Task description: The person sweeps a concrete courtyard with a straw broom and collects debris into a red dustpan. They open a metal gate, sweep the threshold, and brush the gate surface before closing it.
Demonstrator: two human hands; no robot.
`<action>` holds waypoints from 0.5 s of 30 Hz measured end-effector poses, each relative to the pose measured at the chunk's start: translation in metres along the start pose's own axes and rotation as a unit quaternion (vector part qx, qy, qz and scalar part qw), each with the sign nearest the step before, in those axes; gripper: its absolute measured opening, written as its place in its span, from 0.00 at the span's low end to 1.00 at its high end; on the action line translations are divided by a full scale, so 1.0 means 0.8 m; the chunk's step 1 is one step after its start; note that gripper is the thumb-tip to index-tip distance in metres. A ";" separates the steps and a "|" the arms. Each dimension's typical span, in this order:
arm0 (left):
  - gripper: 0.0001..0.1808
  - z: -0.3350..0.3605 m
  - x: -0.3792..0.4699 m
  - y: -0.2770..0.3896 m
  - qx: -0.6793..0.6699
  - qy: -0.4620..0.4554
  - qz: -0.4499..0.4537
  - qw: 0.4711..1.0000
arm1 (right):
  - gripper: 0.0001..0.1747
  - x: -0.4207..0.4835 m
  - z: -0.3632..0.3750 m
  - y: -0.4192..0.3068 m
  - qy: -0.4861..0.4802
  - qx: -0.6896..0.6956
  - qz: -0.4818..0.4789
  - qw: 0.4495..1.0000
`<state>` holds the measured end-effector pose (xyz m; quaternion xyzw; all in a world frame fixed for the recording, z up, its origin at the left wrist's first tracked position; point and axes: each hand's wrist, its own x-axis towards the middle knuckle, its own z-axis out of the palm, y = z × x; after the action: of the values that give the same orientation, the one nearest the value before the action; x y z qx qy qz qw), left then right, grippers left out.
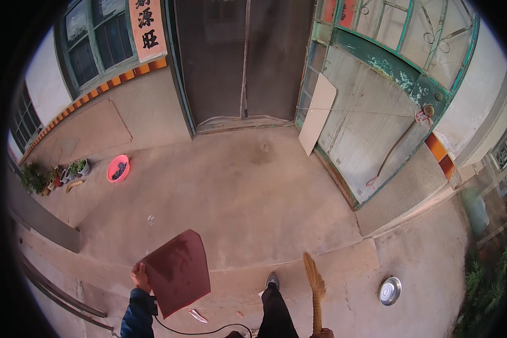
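Note:
My left hand grips the left edge of a flat dark-red sheet with darker stains. Its material is not plain. At the bottom of the head view, my right hand is closed around the bound handle of a straw hand broom. The bristles point up and away from me and slant slightly left. Part of that hand is cut off by the frame. Between the two hands one shoe is at the step, and a thin dark cable runs from my left cuff.
A metal basin sits at right. Ahead are a curtained doorway and an open green metal door, with a pale board leaning there. A pink basin with dark contents and potted plants stand left. Metal rails lie lower left.

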<state>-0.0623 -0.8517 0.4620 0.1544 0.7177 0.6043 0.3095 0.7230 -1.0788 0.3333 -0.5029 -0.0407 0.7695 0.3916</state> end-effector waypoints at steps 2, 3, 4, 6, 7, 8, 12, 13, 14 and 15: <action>0.13 0.050 0.019 0.041 0.011 -0.005 0.054 0.998 | 0.17 0.043 0.045 -0.078 0.051 -0.207 -0.057 0.975; 0.12 0.072 0.026 0.060 0.019 -0.001 0.070 0.997 | 0.18 0.056 0.070 -0.129 0.058 -0.284 -0.063 0.955; 0.12 0.094 0.033 0.079 0.045 0.010 0.071 0.996 | 0.16 0.068 0.104 -0.172 0.067 -0.255 -0.083 0.961; 0.13 0.132 0.050 0.112 0.095 0.038 0.083 0.991 | 0.20 0.090 0.180 -0.264 0.083 -0.279 -0.086 0.953; 0.13 0.150 0.063 0.127 0.098 0.053 0.067 0.991 | 0.23 0.101 0.221 -0.307 0.092 -0.326 -0.073 0.938; 0.13 0.172 0.079 0.137 0.103 0.065 0.062 0.991 | 0.28 0.117 0.262 -0.350 0.102 -0.372 -0.062 0.920; 0.13 0.244 0.149 0.147 0.041 0.046 0.017 0.998 | 0.45 0.222 0.404 -0.496 0.097 -0.537 0.003 0.838; 0.13 0.262 0.172 0.147 0.099 0.059 0.032 0.993 | 0.44 0.255 0.432 -0.526 0.078 -0.540 -0.005 0.838; 0.13 0.283 0.196 0.145 0.168 0.068 0.053 0.982 | 0.45 0.291 0.459 -0.553 0.075 -0.540 -0.008 0.838; 0.13 0.301 0.220 0.145 0.261 0.091 0.048 0.960 | 0.45 0.329 0.488 -0.581 0.074 -0.536 0.001 0.841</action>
<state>-0.0620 -0.5348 0.5094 0.2081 0.8673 0.4219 0.1625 0.6202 -0.4592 0.5415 -0.6895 -0.4175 0.5886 0.0619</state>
